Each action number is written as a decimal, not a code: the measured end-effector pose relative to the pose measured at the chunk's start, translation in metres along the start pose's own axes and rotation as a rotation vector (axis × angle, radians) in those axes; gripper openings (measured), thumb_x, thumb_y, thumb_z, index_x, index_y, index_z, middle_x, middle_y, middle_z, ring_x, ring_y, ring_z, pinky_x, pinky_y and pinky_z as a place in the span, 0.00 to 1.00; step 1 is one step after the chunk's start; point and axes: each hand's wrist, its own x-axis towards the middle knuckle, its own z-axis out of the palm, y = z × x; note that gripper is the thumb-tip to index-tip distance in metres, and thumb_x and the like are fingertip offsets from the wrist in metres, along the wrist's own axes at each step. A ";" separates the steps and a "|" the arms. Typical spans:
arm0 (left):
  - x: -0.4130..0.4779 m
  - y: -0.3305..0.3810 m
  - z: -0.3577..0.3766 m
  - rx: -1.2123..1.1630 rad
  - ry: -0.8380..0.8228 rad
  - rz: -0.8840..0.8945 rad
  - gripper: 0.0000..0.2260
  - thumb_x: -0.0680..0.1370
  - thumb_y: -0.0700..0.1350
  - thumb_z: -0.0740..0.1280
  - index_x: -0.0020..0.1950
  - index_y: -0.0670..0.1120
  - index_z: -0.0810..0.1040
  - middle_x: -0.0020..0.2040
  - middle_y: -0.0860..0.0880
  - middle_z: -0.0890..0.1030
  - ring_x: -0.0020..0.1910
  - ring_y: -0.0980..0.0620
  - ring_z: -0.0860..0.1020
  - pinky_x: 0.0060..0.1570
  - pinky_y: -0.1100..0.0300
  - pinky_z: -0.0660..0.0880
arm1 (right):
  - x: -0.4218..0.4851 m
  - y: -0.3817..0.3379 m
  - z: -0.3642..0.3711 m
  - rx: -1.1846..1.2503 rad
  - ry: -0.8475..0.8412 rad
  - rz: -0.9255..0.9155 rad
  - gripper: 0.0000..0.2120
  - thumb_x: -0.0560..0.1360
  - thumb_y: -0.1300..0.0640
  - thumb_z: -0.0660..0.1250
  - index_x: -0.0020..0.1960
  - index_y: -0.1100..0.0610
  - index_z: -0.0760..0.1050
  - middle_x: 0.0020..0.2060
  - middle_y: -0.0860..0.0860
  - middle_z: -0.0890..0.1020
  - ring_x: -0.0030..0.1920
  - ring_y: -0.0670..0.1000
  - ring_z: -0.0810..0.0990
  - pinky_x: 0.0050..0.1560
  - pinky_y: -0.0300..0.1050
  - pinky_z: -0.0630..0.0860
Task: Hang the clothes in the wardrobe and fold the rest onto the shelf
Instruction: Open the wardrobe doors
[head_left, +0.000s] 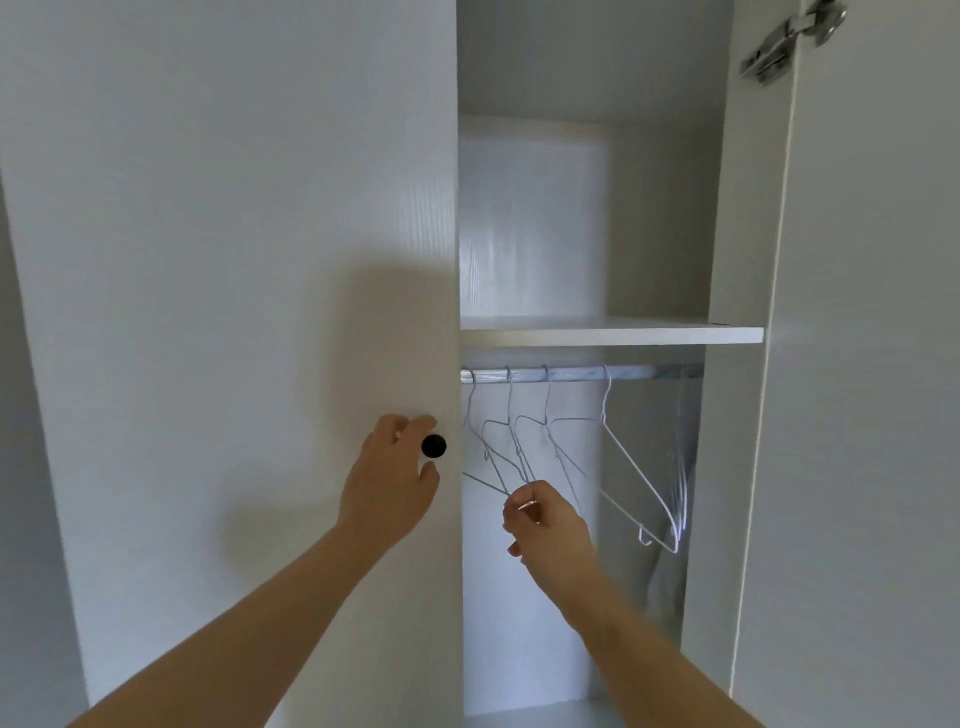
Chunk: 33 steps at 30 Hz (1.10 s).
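A white wardrobe stands in front of me with its right door (857, 364) swung open and its left door (234, 260) closed. Inside, several thin white wire hangers (623, 462) hang from a metal rail (571, 373) under a white shelf (613, 334). My left hand (395, 483) curls round the small black knob (434, 446) of the left door. My right hand (545, 525) reaches inside and pinches the lower end of one wire hanger (498, 467) near the left of the rail. No clothes are in view.
The compartment above the shelf shows only its white back panel (535, 223). A metal hinge (789, 41) sits at the top of the open right door. The wardrobe floor (545, 714) shows at the bottom.
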 end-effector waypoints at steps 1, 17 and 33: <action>0.005 -0.005 0.005 -0.001 -0.010 0.006 0.20 0.75 0.38 0.65 0.67 0.44 0.71 0.62 0.45 0.70 0.59 0.45 0.72 0.54 0.59 0.69 | 0.006 0.001 0.006 0.002 -0.001 0.012 0.07 0.76 0.59 0.57 0.41 0.52 0.71 0.35 0.47 0.77 0.32 0.47 0.75 0.30 0.34 0.69; 0.000 0.005 0.019 -0.092 0.146 0.050 0.05 0.77 0.38 0.64 0.48 0.37 0.77 0.48 0.43 0.74 0.35 0.45 0.75 0.35 0.63 0.67 | 0.021 0.007 0.035 0.037 -0.012 0.014 0.08 0.76 0.59 0.59 0.40 0.50 0.72 0.34 0.47 0.79 0.27 0.41 0.76 0.27 0.29 0.70; -0.118 0.029 -0.089 -0.337 0.214 -0.048 0.17 0.73 0.35 0.67 0.39 0.59 0.73 0.40 0.62 0.76 0.44 0.62 0.73 0.43 0.75 0.69 | -0.090 -0.011 0.039 0.197 -0.276 -0.024 0.06 0.76 0.62 0.61 0.42 0.55 0.73 0.36 0.49 0.80 0.32 0.47 0.77 0.31 0.32 0.72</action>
